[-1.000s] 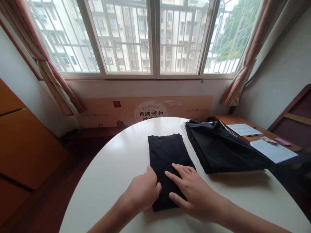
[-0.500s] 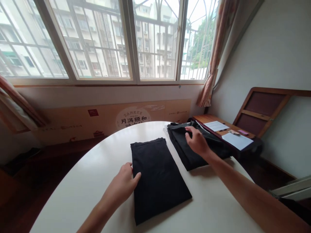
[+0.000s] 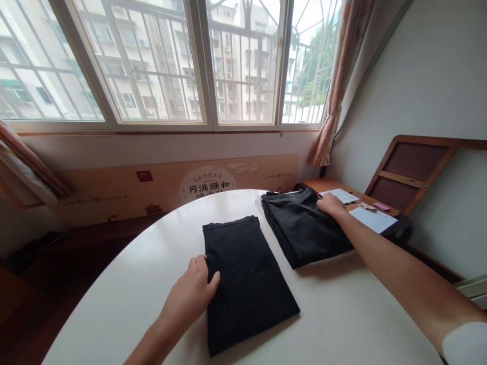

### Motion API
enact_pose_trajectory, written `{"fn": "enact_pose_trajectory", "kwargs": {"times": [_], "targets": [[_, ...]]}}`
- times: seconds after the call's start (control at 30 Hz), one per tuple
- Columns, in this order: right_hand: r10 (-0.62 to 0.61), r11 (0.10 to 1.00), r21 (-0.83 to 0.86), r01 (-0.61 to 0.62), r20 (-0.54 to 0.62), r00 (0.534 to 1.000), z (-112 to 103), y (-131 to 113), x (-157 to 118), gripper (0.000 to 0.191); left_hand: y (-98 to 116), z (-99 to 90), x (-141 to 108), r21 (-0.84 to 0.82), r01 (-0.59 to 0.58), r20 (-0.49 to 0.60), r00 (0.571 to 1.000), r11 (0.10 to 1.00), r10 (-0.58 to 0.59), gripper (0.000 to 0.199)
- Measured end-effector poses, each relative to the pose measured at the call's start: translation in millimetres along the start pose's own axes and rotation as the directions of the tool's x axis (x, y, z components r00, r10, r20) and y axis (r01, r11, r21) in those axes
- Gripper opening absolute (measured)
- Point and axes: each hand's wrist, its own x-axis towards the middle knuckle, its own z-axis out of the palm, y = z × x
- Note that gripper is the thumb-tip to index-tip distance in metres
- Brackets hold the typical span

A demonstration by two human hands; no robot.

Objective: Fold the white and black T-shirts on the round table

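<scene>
A folded black garment [image 3: 247,284], looking like trousers, lies flat on the white round table [image 3: 152,263]. My left hand [image 3: 196,284] rests at its left edge, thumb on top of the cloth and fingers along the side, with a gap between thumb and fingers. To the right lies a looser folded pile of black clothing [image 3: 304,233]. At the far right edge of that pile, my right hand [image 3: 333,205] is closed on the cloth, its fingertips mostly hidden.
Beyond the pile, a wooden side table [image 3: 323,184] holds white papers [image 3: 373,219] and a small pink item [image 3: 381,207]. A wooden chair back [image 3: 414,157] leans by the right wall. A printed cardboard panel [image 3: 95,185] stands under the barred window.
My right hand has moved right, from the top of the black pile to its far right edge, and the pile's cloth lies spread further there. My left hand stays almost still.
</scene>
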Motion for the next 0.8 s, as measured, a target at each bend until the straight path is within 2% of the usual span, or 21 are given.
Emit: {"fn": "enact_pose_trajectory", "kwargs": {"times": [0.07, 0.13, 0.2, 0.23, 0.27, 0.33, 0.47, 0.53, 0.57, 0.6, 0.67, 0.7, 0.73, 0.77, 0.8], "targets": [[-0.021, 1.000, -0.020, 0.020, -0.075, 0.997, 2.7, -3.3, -3.4, 0.057, 1.5, 0.2, -0.9, 0.012, 0.011, -0.002, 1.000, 1.000, -0.011, 0.055], [-0.204, 0.979, -0.035, 0.201, -0.113, 0.973, 9.8, -10.8, -9.0, 0.064, 3.3, -0.5, -1.6, 0.020, 0.014, -0.007, 1.000, 1.000, -0.014, 0.054], [-0.403, 0.915, -0.030, 0.403, 0.007, 0.915, 21.1, -19.6, -15.0, 0.065, 4.9, -2.5, -2.2, 0.013, 0.019, 0.002, 1.000, 1.000, -0.019, 0.051], [-0.447, 0.893, -0.016, 0.451, 0.098, 0.889, 27.5, -23.5, -17.2, 0.065, 5.5, -3.9, -2.4, 0.006, 0.030, 0.012, 0.999, 1.000, -0.030, 0.048], [-0.446, 0.891, -0.005, 0.454, 0.179, 0.877, 33.7, -26.5, -18.7, 0.066, 5.7, -5.3, -2.6, -0.001, 0.045, 0.022, 0.999, 0.999, -0.045, 0.045], [-0.372, 0.922, -0.016, 0.387, 0.245, 0.895, 43.2, -29.6, -19.5, 0.070, 5.4, -7.6, -2.6, -0.007, 0.077, 0.033, 0.997, 0.997, -0.077, 0.039], [-0.254, 0.960, -0.050, 0.274, 0.241, 0.937, 43.0, -32.1, -22.5, 0.081, 2.0, -8.5, 0.4, -0.023, 0.086, 0.059, 0.995, 0.996, -0.085, 0.033], [-0.265, 0.957, -0.068, 0.281, 0.184, 0.947, 34.9, -38.1, -34.4, 0.079, -0.3, -7.9, 2.9, -0.044, 0.078, 0.061, 0.995, 0.996, -0.075, 0.037], [-0.306, 0.947, -0.062, 0.314, 0.114, 0.945, 30.5, -43.2, -44.7, 0.077, -1.5, -7.6, 4.2, -0.058, 0.073, 0.055, 0.996, 0.996, -0.070, 0.038], [-0.365, 0.930, -0.038, 0.366, 0.029, 0.930, 26.9, -49.6, -57.9, 0.073, -2.6, -7.4, 5.2, -0.074, 0.068, 0.051, 0.997, 0.995, -0.064, 0.040], [-0.512, 0.850, 0.092, 0.518, -0.084, 0.855, 24.3, -65.5, -91.1, 0.060, -4.1, -7.4, 6.6, -0.118, 0.052, 0.057, 0.997, 0.992, -0.046, 0.042], [-0.587, 0.784, 0.214, 0.582, -0.048, 0.808, 26.1, -74.4, -109.2, 0.050, -4.1, -7.7, 6.8, -0.152, 0.047, 0.064, 0.997, 0.987, -0.037, 0.043], [-0.654, 0.717, 0.355, 0.600, 0.042, 0.755, 29.9, -83.5, -126.8, 0.043, -3.2, -8.2, 6.5, -0.200, 0.047, 0.075, 0.997, 0.979, -0.032, 0.042], [-0.674, 0.690, 0.470, 0.550, 0.140, 0.725, 35.2, -92.6, -142.8, 0.040, -1.5, -8.8, 5.6, -0.266, 0.058, 0.090, 0.995, 0.962, -0.035, 0.041], [-0.658, 0.698, 0.546, 0.463, 0.232, 0.717, 41.5, -101.4, -156.1, 0.040, 1.0, -9.6, 4.3, -0.357, 0.084, 0.112, 0.993, 0.930, -0.047, 0.037]]}}
